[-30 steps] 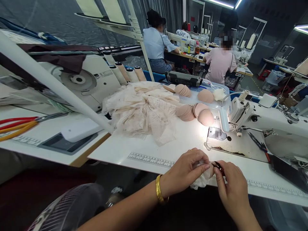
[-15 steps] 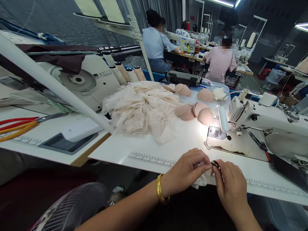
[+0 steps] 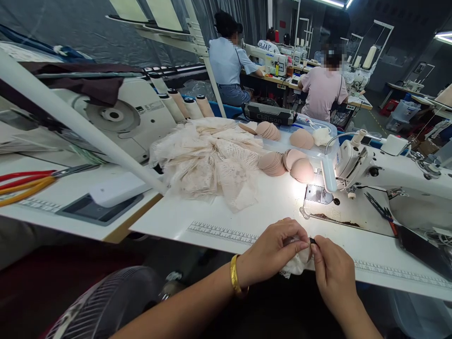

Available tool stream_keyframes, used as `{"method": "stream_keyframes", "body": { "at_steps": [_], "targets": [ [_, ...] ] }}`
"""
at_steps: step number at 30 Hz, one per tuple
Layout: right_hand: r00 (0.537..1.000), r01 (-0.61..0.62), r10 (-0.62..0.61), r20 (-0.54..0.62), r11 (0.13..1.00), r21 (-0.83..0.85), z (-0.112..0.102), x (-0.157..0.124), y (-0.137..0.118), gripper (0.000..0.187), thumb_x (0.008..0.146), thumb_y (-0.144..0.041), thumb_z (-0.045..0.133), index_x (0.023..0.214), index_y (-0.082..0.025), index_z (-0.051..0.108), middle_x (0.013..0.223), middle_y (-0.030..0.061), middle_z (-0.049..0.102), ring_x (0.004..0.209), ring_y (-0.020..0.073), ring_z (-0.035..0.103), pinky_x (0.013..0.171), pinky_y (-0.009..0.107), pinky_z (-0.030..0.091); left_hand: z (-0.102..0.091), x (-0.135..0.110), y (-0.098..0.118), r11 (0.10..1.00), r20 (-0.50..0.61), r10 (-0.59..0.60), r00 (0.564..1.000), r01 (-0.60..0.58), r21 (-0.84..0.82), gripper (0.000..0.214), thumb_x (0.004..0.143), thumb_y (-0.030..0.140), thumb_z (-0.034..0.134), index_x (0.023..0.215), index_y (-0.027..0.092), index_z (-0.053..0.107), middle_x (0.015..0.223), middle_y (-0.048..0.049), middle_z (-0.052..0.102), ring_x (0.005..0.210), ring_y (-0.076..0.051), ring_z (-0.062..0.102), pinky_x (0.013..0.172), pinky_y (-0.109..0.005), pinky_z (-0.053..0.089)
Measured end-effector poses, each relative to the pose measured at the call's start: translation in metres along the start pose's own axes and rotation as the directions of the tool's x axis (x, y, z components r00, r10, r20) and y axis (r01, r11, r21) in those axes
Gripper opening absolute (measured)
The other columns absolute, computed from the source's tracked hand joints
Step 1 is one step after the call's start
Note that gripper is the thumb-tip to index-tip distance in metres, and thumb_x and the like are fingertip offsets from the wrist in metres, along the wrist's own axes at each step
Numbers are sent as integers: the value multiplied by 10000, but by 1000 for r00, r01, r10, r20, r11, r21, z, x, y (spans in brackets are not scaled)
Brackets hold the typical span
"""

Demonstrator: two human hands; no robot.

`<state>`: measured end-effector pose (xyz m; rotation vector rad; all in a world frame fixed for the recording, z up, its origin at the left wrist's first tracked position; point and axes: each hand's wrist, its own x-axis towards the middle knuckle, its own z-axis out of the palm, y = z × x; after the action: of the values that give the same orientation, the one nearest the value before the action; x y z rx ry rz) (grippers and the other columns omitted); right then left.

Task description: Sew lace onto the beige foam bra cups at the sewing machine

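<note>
At the table's front edge my left hand (image 3: 282, 242) is closed on a piece of cream lace fabric (image 3: 297, 263), its thumb and forefinger pinched together. Part of the lace hangs below the hand. Close beside it, my right hand (image 3: 335, 266) pinches a small black tool (image 3: 312, 240), mostly covered by the fingers, so its kind is unclear. The tool's end meets the fabric at the left fingertips. A heap of cream lace pieces (image 3: 212, 165) lies farther back, next to stacked beige bra pads (image 3: 271, 164).
To the right stands a lit sewing machine (image 3: 406, 165), with scissors (image 3: 379, 207) on its bed and a dark flat device (image 3: 422, 249) beside them. A clear plastic tray (image 3: 323, 129) holds more pads. A fan (image 3: 106, 301) is at lower left. Two people sit at machines behind.
My right hand has shifted slightly left, closer to my left hand. The black tool's two prongs, spread before, now show as one small dark end. My left hand stays in place.
</note>
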<state>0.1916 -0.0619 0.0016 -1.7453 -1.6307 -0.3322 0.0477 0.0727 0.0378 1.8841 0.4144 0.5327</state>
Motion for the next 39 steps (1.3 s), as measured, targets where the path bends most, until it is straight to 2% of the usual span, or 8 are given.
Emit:
{"method": "stream_keyframes", "body": {
  "at_steps": [11,15,18,23,25,29,33,39],
  "targets": [
    [985,-163,151,81,969,183,-4,2,0,202,1066,-310,452,1032,-213,626,750,-1,667,615,149,618,577,267,459,1,-2,0,999,34,37,999,-38,36,123,929,245,611,861,201,703,852,-14,697,852,-170,614,823,-298,483],
    [927,-370,311,210,854,366,-10,3,3,198,1030,-384,548,1132,-226,609,774,-24,630,638,135,573,578,241,462,-1,-2,0,997,17,53,998,-54,58,112,934,240,624,848,203,686,853,-8,701,850,-168,620,848,-303,478],
    [862,-495,358,358,743,451,-13,5,6,244,1006,-453,578,933,-221,602,694,-50,521,606,123,480,544,232,419,-4,-1,0,992,28,98,995,-100,79,90,945,223,610,881,208,672,920,-9,716,886,-170,631,906,-322,465],
    [826,-562,392,405,633,533,-15,7,7,345,1017,-477,549,794,-215,525,695,-43,489,630,127,461,561,242,419,-8,0,1,984,66,113,991,-121,132,114,981,211,530,933,207,633,1095,-34,714,1043,-195,621,983,-345,442],
    [841,-538,386,379,664,518,-14,5,7,280,1018,-466,551,898,-215,575,735,-31,552,648,138,513,579,250,453,-7,1,1,981,85,92,992,-105,161,131,992,234,507,948,205,627,985,-29,703,944,-189,616,956,-349,454],
    [937,-342,291,194,878,334,-13,1,6,271,1031,-396,537,1248,-236,569,969,28,687,783,173,631,679,289,511,-6,1,0,981,36,77,996,-82,175,117,980,241,530,918,205,622,897,-9,671,854,-175,595,893,-332,460],
    [985,-153,143,94,981,116,-12,1,7,194,1055,-321,483,1162,-227,615,890,32,686,734,185,618,688,322,473,-5,0,1,982,23,81,996,-83,168,132,983,218,519,921,209,635,887,-5,674,839,-168,596,892,-326,461],
    [991,-97,93,93,995,32,-13,3,3,179,1067,-286,483,1174,-215,607,825,17,647,709,182,583,683,325,422,-4,0,1,981,25,83,996,-86,173,136,983,234,528,913,211,642,888,-11,686,838,-173,590,901,-337,456]
  ]
}}
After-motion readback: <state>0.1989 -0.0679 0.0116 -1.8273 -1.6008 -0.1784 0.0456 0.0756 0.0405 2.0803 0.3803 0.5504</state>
